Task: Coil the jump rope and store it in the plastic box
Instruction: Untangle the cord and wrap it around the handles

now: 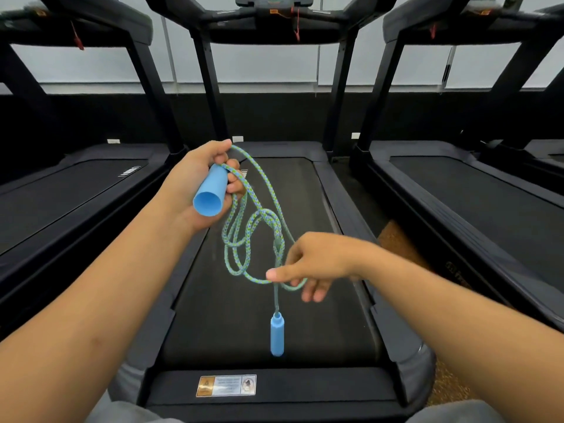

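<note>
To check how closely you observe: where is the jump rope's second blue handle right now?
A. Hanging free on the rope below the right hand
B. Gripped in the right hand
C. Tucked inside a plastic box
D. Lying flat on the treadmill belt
A: the second handle dangles upright on the rope beneath the right hand, which pinches only rope; the left hand grips the other handle.

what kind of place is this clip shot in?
Most likely a gym. Three treadmills stand side by side, the middle treadmill straight ahead with its console at the top, and the person holds a jump rope above its belt.
</note>
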Demonstrator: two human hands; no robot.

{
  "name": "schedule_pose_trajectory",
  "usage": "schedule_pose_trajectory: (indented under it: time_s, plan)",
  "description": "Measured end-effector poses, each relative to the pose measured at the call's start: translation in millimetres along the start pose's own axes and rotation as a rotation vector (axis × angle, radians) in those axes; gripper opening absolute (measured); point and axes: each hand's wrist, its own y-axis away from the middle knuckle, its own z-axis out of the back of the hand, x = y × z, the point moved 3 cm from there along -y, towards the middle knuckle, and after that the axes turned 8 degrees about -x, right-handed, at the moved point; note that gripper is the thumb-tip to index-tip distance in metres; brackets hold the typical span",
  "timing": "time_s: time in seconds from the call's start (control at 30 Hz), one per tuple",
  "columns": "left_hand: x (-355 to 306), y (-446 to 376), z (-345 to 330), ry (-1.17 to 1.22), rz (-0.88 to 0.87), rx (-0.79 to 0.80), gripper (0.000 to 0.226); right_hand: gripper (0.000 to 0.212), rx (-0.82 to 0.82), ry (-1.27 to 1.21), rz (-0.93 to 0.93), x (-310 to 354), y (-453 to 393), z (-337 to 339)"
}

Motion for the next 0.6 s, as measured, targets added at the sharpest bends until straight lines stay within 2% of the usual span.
schedule_pose_trajectory:
  time_s: [0.13,0.2,0.33,0.47,0.53,0.6]
  plan:
    - [-1.8,0.1,3.9,0.011,0.002,0.004,0.041,0.037,-0.258,-0.048,0.125,-21.8,-37.1,-24.6]
    - [-3.7,-0.5,9.3,0.003,0.000,-0.004,0.042,0.031,-0.284,-0.135,0.136,-27.3,-45.5,-24.0]
    - [-6.6,-5.4,19.9,-0.104,-0.051,-0.038,0.038,0.033,-0.264,-0.284,0.110,-26.3,-49.4,-13.6]
    - [4.7,-12.2,31.8,-0.479,-0.155,-0.094,0.018,0.022,-0.286,-0.498,0.135,-19.6,-45.6,5.2]
    - [18.3,-10.5,37.1,-0.751,-0.157,-0.105,0.032,0.015,-0.261,-0.609,0.159,-13.8,-39.9,11.1]
    - [37.0,-5.4,38.0,-0.967,-0.136,-0.050,0.050,0.013,-0.235,-0.724,0.147,-9.0,-35.1,13.0]
